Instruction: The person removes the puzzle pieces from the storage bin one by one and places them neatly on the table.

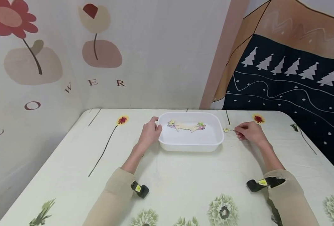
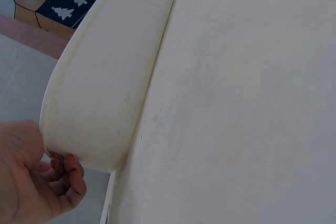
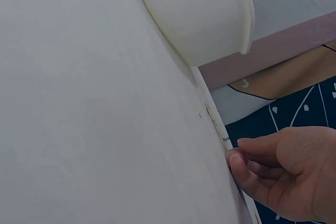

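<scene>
Flowered tablecloth (image 1: 183, 182): white tray (image 1: 190, 147) near far edge
Tray contents: cream flowery piece (image 1: 185, 127)
Left hand (image 1: 150, 133): fingers curled — gripping tray's left rim
Right hand (image 1: 250, 131): pinching yellow-flowered sprig (image 1: 226, 130) — just beside tray's right end

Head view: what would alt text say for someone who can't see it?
A person's left-hand grip holds the left end of a white tub containing a pale, irregular strip with colorful ends, while the right-hand grip pinches the thin stem of a small yellow flower. They work over a pale, flower-printed table.
</scene>
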A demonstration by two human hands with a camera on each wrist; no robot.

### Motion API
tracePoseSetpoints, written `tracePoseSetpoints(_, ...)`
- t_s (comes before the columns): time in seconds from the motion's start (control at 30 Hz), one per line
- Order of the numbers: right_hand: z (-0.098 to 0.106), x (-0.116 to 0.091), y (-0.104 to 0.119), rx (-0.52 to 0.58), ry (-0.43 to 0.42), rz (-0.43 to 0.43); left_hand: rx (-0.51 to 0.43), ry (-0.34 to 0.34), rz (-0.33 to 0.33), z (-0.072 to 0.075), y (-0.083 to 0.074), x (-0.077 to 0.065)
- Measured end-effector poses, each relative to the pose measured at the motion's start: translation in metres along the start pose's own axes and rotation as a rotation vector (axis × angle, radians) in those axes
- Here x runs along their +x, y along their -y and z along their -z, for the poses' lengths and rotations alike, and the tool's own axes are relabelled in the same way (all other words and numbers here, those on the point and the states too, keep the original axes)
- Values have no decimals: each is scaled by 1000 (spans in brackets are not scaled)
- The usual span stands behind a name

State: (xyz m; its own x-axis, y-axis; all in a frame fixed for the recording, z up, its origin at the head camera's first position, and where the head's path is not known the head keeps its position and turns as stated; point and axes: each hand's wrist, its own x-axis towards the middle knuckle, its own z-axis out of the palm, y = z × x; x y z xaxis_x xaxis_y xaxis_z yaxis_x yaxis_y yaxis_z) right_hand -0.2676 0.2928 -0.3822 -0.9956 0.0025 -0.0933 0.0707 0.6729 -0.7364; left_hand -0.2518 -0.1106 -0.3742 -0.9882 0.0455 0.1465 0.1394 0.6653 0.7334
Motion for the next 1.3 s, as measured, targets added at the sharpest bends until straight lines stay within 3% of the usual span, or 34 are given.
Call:
tracePoseSetpoints(0.33, 6, -1, -1, -22, -16, 35, -6, 3, 2, 1, -1, -1)
tracePoseSetpoints(0.6, 6, -2, 6, -21, -76, 101, -29, 4, 25, 1, 0, 0)
tracePoseSetpoints(0.9, 2, -4, 20, 21, -128, 122, -61, -5, 20, 0, 2, -1)
tracePoseSetpoints(1.3, -1, -15, 51, 20, -125, 189, -63, -9, 12, -1, 1, -1)
